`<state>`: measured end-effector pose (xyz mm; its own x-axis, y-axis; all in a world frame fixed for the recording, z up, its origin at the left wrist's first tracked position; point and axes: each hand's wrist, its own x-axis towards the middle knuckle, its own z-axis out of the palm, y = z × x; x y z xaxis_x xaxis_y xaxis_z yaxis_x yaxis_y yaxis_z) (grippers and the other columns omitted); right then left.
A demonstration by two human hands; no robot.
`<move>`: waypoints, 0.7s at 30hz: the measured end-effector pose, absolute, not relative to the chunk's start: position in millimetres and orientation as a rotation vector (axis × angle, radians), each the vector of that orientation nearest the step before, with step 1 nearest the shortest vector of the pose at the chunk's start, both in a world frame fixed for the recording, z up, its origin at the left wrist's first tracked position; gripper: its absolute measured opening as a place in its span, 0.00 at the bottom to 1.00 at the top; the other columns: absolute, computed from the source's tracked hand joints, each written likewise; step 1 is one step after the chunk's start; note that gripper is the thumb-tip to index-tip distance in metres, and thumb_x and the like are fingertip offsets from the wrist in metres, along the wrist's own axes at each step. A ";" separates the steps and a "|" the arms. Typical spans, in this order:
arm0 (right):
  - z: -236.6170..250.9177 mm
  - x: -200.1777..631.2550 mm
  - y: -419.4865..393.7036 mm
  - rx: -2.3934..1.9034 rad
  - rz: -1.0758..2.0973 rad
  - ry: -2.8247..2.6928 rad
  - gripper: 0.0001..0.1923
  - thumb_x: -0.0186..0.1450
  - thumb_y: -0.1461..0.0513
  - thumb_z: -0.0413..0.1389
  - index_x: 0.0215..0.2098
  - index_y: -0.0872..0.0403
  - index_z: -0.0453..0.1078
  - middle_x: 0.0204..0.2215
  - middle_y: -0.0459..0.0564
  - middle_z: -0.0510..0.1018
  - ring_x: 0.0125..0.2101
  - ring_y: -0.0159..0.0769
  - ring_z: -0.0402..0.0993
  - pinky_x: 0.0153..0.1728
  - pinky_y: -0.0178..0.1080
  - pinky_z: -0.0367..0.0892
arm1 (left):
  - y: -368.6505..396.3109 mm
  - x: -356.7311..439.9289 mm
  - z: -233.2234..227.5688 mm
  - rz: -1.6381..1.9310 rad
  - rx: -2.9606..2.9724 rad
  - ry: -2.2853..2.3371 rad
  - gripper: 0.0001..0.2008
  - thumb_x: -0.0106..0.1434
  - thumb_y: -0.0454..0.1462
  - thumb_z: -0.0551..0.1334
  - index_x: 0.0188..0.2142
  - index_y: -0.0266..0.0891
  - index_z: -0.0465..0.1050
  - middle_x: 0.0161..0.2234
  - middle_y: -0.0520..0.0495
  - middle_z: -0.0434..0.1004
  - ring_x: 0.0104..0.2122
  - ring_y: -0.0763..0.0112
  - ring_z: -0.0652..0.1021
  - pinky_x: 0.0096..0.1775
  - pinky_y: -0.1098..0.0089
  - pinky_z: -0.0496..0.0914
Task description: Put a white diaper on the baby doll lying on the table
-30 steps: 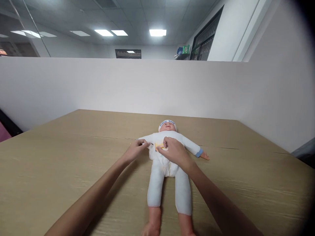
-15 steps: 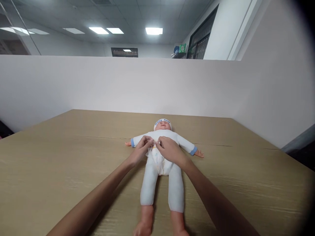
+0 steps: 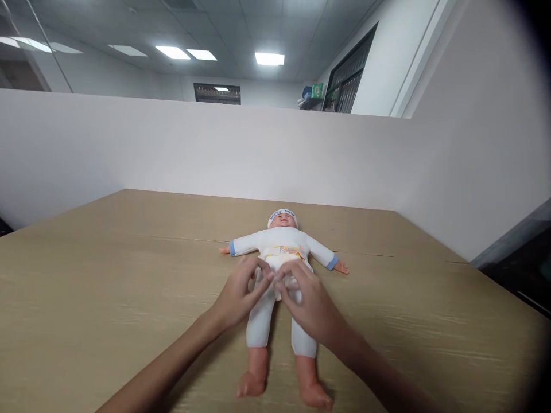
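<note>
Both hands, left hand (image 3: 241, 293) and right hand (image 3: 306, 304), pinch the doll (image 3: 279, 252) at its hips on the table (image 3: 107, 287)

We note a light wood-grain table (image 3: 107, 269) filling the lower half of the frame, with a seam running across it. Behind it stands a plain white partition (image 3: 172, 155), meeting a white wall (image 3: 473, 143) at the right. Above, a grey tiled ceiling carries lit rectangular light panels (image 3: 269, 58). At upper right we see a dark barred window (image 3: 350, 86).
</note>
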<state>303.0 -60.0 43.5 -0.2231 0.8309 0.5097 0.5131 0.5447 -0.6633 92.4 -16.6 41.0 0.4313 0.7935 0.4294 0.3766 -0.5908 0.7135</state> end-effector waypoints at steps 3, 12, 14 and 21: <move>22.6 319.3 -94.1 -1.139 0.695 -1.911 0.06 0.73 0.64 0.56 0.46 0.46 0.70 0.45 0.49 0.78 0.43 0.40 0.79 0.39 0.38 0.78 | -41.3 83.0 35.4 0.688 2.382 0.834 0.13 0.79 0.47 0.56 0.44 0.45 0.75 0.43 0.47 0.80 0.45 0.59 0.73 0.49 0.60 0.66; -0.4 329.9 -69.5 -1.466 0.275 -1.988 0.05 0.73 0.63 0.58 0.37 0.51 0.72 0.32 0.47 0.79 0.33 0.39 0.77 0.35 0.39 0.68 | -19.2 99.2 15.5 0.632 2.398 1.197 0.17 0.73 0.53 0.64 0.38 0.43 0.69 0.33 0.51 0.77 0.35 0.61 0.75 0.45 0.60 0.64; -1.5 326.0 -70.2 -1.477 0.196 -2.021 0.06 0.73 0.63 0.59 0.36 0.51 0.72 0.31 0.47 0.78 0.33 0.40 0.77 0.36 0.39 0.66 | -14.9 104.6 13.6 0.616 2.415 1.225 0.18 0.72 0.52 0.64 0.35 0.42 0.68 0.30 0.52 0.76 0.32 0.63 0.73 0.44 0.61 0.63; -11.5 326.7 -86.4 -1.475 0.182 -1.995 0.06 0.73 0.63 0.59 0.47 0.49 0.75 0.44 0.50 0.80 0.44 0.46 0.79 0.42 0.44 0.71 | -15.7 104.0 5.9 0.707 2.428 1.166 0.17 0.73 0.46 0.65 0.31 0.41 0.69 0.29 0.53 0.75 0.35 0.64 0.75 0.45 0.62 0.63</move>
<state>326.7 -86.4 -11.5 -0.1628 0.8975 0.4098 0.8084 0.3594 -0.4661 104.0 -15.7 5.9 0.5357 0.7959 0.2821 0.6185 -0.5973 0.5106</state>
